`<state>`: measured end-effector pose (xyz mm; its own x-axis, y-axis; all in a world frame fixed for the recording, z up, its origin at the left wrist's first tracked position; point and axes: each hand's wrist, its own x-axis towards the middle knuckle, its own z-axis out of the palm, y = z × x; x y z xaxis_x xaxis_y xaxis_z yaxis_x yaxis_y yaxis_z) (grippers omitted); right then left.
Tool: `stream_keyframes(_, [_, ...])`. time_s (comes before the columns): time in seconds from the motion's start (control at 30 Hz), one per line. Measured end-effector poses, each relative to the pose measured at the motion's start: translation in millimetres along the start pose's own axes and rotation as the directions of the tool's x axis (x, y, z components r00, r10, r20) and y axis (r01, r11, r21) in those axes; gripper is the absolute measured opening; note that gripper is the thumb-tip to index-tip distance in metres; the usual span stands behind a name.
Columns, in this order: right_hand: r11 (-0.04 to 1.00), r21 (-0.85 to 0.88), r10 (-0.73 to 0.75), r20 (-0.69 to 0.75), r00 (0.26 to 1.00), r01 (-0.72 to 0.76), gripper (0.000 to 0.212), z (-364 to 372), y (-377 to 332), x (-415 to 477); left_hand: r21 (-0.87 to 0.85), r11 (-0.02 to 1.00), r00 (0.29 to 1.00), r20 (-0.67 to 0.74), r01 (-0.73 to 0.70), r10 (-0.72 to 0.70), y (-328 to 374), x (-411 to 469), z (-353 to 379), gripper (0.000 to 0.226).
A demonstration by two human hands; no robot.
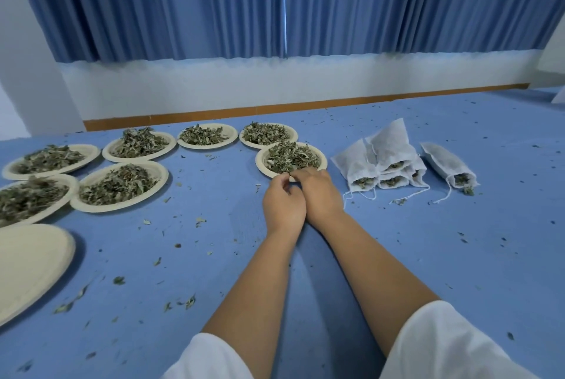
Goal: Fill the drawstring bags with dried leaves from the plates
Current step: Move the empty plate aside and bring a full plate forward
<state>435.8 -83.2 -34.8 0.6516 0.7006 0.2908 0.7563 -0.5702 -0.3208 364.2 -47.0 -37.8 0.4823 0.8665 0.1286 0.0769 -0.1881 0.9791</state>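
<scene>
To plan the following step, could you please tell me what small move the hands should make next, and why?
Probably scoop leaves off the plate: the left hand and right hand both sit at its near rim, beside the pile. Whether they hold a bag is hidden; filled bags lie to its right.

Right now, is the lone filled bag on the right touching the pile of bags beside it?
Apart. The head view shows a strip of blue table between the lone bag and the pile of bags.

Left hand (282, 204) and right hand (321, 192) meet at one plate (260, 161).
</scene>
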Motion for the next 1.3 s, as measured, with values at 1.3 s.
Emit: stream_keyframes(1.3, [0.781,0.437,-0.493,-0.008,0.87,0.447,0.02,-2,-123,-136,0.296,0.933,0.933,-0.349,0.204,-0.093,-9,-94,-260,0.039])
